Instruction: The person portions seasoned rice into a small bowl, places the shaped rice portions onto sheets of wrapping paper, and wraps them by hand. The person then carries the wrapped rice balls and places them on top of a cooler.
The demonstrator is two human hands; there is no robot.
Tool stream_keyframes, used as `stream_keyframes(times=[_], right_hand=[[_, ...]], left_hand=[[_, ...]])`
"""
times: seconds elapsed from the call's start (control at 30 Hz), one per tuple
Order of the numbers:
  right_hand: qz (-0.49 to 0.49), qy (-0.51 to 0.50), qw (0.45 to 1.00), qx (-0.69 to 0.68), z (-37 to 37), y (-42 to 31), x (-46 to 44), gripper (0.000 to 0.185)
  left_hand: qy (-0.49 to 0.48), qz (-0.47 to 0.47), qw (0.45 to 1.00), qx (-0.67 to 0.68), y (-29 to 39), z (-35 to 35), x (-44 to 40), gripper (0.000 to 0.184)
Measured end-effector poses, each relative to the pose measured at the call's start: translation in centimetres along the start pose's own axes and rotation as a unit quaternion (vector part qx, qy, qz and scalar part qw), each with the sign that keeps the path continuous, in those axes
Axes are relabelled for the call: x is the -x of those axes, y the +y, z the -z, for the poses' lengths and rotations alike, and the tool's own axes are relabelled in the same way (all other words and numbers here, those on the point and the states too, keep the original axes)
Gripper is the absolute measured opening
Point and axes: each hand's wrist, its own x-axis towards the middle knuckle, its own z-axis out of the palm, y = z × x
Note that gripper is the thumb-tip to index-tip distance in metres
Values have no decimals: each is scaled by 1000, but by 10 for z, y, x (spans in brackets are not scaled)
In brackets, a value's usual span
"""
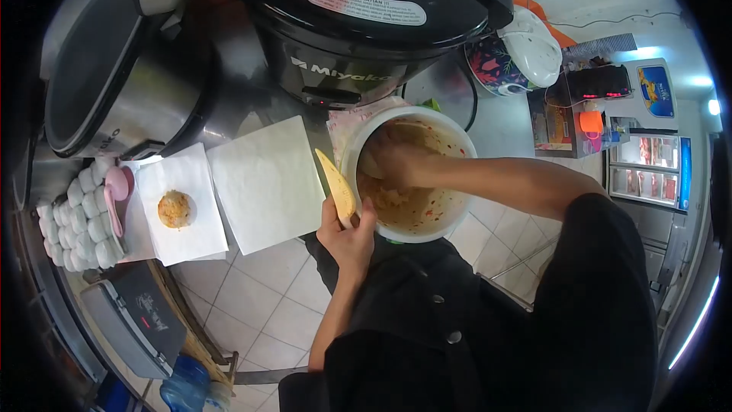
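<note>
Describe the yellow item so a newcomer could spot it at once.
Below the big black Miyako cooker is a round white tub. By its left rim, the left hand holds the yellow item. Its tapering yellow shape sets it apart from the white tub.

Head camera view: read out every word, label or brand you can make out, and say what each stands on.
"PERHATIAN": heading of the white label on the black cooker; the lines below it are too small to read.
"Miyako": front of the black cooker.
"ko": end of a word on the steel cooker; the rest is unclear.
Unreadable: blue-and-yellow sign, print on the dark grey case.
</note>
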Motion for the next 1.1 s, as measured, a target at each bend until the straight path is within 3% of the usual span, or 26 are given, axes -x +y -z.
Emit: stream_keyframes(times=[0.07,0.17,0.27,0.37,0.4,0.43,0.5,0.57,0.67,0.77,0.87,0.97,1.1], right_hand=[[-8,39,992,119,-39,2,-11,97],[-71,50,996,-19,-34,7,-1,90],[-131,-153,976,-85,2,-13,3,79],[-157,-199,948,-194,11,-33,6,71],[-102,-248,937,-225,-1,-28,-6,72],[-48,-296,919,-255,-25,-16,-23,72],[-36,-337,860,-383,-26,-11,-29,72],[-114,-318,751,-567,-20,-9,-17,69],[-182,-338,717,-582,-22,3,-14,69],[-214,-196,646,-706,51,-17,29,57],[-283,-122,676,-670,21,6,11,63],[-283,-153,797,-511,-4,6,-19,74],[-179,-165,783,-572,-14,-16,-18,72]], left_hand=[[9,-26,999,-16,-1,-2,-4,43],[31,-21,999,3,-8,-7,0,42],[43,-13,999,15,-10,-9,1,41],[55,-37,998,8,-16,-12,1,41],[58,-31,998,16,-15,-12,2,41],[58,-24,998,22,-12,-13,3,42],[58,-27,997,33,-13,-14,2,42],[55,-42,997,36,-20,-14,2,43],[49,-15,998,34,-12,-11,1,43],[36,9,998,55,-10,-8,2,42],[25,24,998,48,-8,-7,3,44],[16,23,998,53,-13,-6,4,47],[55,-13,997,55,-15,-10,-1,46]])
